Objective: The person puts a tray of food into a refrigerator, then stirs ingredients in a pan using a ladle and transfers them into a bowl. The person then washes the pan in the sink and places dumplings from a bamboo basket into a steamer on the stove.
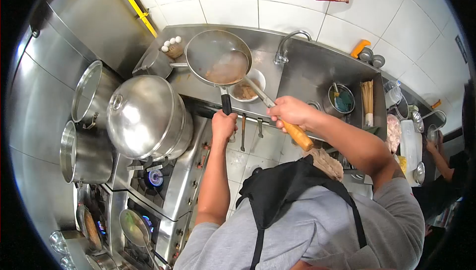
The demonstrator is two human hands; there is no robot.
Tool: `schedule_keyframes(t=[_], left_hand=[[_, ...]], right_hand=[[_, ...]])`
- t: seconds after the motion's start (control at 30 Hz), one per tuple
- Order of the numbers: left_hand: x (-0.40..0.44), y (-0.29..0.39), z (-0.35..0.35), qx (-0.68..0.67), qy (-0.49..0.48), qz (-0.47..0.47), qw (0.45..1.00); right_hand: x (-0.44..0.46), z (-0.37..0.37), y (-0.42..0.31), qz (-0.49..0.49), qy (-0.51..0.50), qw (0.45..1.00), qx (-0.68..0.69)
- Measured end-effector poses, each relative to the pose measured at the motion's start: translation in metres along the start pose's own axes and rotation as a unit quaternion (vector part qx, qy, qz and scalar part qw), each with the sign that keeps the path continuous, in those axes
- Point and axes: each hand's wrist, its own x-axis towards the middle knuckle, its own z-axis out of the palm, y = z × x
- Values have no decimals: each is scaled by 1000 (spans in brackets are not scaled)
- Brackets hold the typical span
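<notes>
Head view: gripping one black handle (pixel 226 104) of one wide pan (pixel 216 39) with the left hand (pixel 224 125), fingers curled closed around it; gripping one long utensil (pixel 258 90) by its one wooden grip (pixel 297 135) with the right hand (pixel 292 113), fingers closed there too; reaching with its metal shaft to the near right side of the pan, tip too unclear to tell. Seen inside the pan, one patch of brown food (pixel 228 67) under haze; held over the bench (pixel 181 84), partly covering one white bowl (pixel 262 79) with brown pieces in it; cannot tell whether touching that bowl. Beyond the pan to the left, four white round items (pixel 172 42); to the right, one curved faucet (pixel 297 32) and one sink (pixel 303 67), with one metal container (pixel 331 102) and one bundle of thin sticks (pixel 367 102); near the wall, two small metal cups (pixel 372 58) beside one orange handle (pixel 360 48). At left, one large domed pot (pixel 141 106) just beside two open tall pots (pixel 88 151); lower down, one small pan (pixel 133 226) with something green in it, near blue flames (pixel 155 177); at far right, one other person's hand (pixel 434 143), well apart.
</notes>
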Motion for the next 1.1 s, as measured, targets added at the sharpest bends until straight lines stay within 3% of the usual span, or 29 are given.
schedule_keyframes(t=[0.07, 0.27, 0.5, 0.6, 1.1], left_hand=[[9, -5, 4, 15, 8, 6, 1000], [7, -3, 5, 75, -9, -1, 997], [-7, 5, -8, -14, -41, -19, 999], [-9, 3, -16, -30, -37, -23, 999], [10, -17, -33, -42, 22, -12, 999]], right_hand=[[4, 4, -5, -8, -36, 996, 79], [10, 13, -21, -20, -70, 991, 115], [17, -12, -14, 0, -143, 959, 245], [0, -24, -20, 36, -144, 955, 258], [-41, -67, -13, 9, -103, 967, 231]])
